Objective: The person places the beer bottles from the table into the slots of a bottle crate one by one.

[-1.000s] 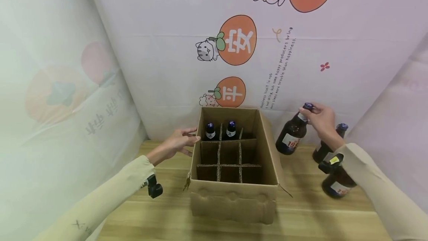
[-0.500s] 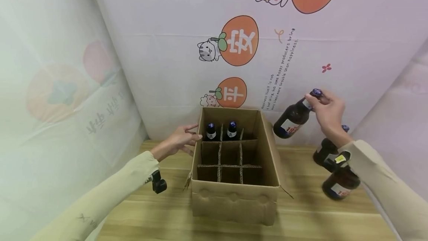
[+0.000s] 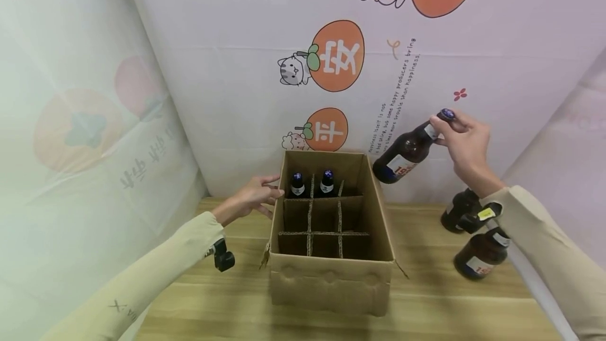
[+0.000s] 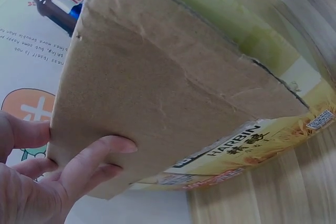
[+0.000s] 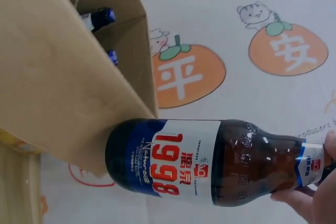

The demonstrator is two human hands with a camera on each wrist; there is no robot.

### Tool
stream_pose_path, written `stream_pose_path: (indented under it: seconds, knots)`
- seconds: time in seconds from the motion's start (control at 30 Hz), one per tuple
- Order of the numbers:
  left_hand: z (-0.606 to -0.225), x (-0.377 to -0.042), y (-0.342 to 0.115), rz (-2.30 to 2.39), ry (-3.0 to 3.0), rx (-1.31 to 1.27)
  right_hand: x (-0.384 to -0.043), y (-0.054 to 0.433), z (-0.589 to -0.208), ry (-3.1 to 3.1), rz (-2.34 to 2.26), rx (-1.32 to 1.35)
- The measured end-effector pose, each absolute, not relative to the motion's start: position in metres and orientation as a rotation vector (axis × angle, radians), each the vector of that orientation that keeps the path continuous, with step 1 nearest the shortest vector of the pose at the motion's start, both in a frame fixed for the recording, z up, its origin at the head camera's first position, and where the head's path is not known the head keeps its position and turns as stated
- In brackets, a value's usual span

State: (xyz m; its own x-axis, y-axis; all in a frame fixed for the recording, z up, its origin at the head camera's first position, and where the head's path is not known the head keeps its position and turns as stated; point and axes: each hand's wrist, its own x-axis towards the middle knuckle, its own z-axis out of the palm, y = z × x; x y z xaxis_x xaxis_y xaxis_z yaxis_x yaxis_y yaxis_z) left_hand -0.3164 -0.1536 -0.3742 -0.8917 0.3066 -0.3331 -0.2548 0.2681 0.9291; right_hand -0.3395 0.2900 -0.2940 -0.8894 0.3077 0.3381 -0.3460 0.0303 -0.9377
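Note:
My right hand (image 3: 466, 143) holds a brown beer bottle (image 3: 402, 157) by its neck, raised and tilted, with its base close to the box's right wall. In the right wrist view, the bottle's label (image 5: 181, 161) reads 1998. My left hand (image 3: 253, 196) grips the left rim of a cardboard box (image 3: 331, 272), thumb at the top edge and fingers against the outside flap (image 4: 157, 77). Cardboard dividers (image 3: 310, 217) split the box into compartments. Two blue-capped bottles stand in its back row, one in the left compartment (image 3: 298, 186) and another in the middle one (image 3: 327, 183).
Two more brown bottles stand on the wooden table (image 3: 426, 299) at the right, one in front (image 3: 480, 259) and one behind (image 3: 459, 212), both partly hidden by the right forearm. A white printed cloth (image 3: 236, 93) hangs behind the box.
My right hand has lifted the bottle off the table, moving it up and left toward the box and tilting it more. My left hand stays at the box rim.

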Motion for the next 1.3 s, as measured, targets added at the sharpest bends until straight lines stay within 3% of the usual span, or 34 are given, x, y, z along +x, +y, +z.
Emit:
stream_pose_path:
  seconds: [0.53, 1.3]
  knots:
    - [-0.377, -0.321, -0.154, 1.669, 2.095, 0.057, -0.337, 0.261, -0.259, -1.653, 2.197, 0.101]
    - [-0.379, -0.316, -0.156, 1.654, 2.105, 0.099, -0.360, 0.150, -0.281, -2.254, 2.186, 0.083]
